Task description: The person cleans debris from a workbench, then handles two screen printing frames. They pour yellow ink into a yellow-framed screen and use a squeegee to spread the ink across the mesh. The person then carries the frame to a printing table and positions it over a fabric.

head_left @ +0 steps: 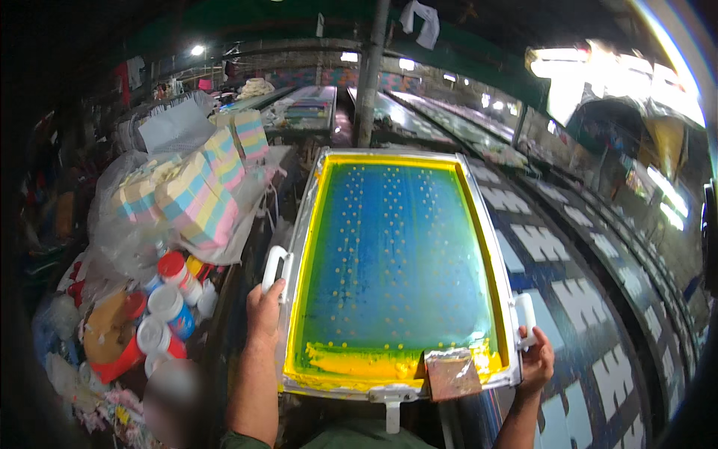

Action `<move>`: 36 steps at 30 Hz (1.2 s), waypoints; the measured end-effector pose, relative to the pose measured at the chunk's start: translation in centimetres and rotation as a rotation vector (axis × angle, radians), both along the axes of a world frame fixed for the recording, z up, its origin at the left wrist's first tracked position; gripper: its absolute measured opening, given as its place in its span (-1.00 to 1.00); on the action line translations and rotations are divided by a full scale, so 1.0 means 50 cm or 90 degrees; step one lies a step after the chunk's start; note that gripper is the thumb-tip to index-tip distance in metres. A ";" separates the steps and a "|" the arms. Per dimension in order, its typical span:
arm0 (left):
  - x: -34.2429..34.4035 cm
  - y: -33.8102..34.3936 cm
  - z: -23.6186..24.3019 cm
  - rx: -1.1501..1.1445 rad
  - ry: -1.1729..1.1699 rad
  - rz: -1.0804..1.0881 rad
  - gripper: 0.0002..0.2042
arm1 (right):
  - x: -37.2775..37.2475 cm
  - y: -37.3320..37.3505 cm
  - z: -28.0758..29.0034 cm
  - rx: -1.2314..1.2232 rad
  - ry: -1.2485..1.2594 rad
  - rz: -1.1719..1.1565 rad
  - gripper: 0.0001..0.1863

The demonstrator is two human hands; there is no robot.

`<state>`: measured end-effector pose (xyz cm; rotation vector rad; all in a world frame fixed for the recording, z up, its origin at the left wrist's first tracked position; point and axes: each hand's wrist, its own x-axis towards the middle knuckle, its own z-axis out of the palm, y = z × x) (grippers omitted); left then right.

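A large screen-printing frame (389, 254) with a metal border and blue-green mesh, dotted with rows of small pale spots, is held in front of me. My left hand (264, 313) is closed around the white handle (274, 263) on its left side. On the opposite side, my right hand (536, 363) grips another white handle (526, 313). Thick yellow ink (363, 364) lies along the near end and smears the inner edges. A squeegee (453, 376), or a similar flat brownish blade, rests in the near right corner. Whether the frame's underside touches anything is hidden.
Long dark printing tables (576, 258) with white and pale-blue cut pieces run along the right. At left are pastel-striped stacks (198, 196) on plastic sheeting and several paint tubs (170, 308). A metal post (369, 82) stands beyond the frame, with more long tables behind.
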<state>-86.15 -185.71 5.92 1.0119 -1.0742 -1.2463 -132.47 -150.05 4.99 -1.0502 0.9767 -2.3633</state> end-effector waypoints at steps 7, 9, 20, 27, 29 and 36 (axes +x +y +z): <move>-0.067 -0.339 0.040 0.040 -0.025 0.013 -0.68 | -0.053 -0.336 0.039 0.016 0.024 0.002 -0.29; -0.097 -0.417 0.042 0.044 -0.017 0.021 -0.66 | -0.072 -0.420 0.037 0.017 -0.001 -0.013 -0.29; -0.239 -0.946 0.001 0.023 0.069 0.061 -0.70 | -0.299 -1.005 0.014 0.028 0.113 -0.006 -0.25; -0.227 -1.273 0.061 0.026 0.048 0.146 -0.57 | -0.378 -1.481 0.061 0.018 0.035 0.087 -0.23; -0.229 -1.367 0.077 0.008 0.071 0.146 -0.56 | -0.386 -1.616 0.069 0.077 0.004 0.094 -0.24; -0.243 -1.664 0.068 -0.059 0.022 0.218 -0.58 | -0.438 -2.039 0.062 0.004 0.023 0.190 -0.25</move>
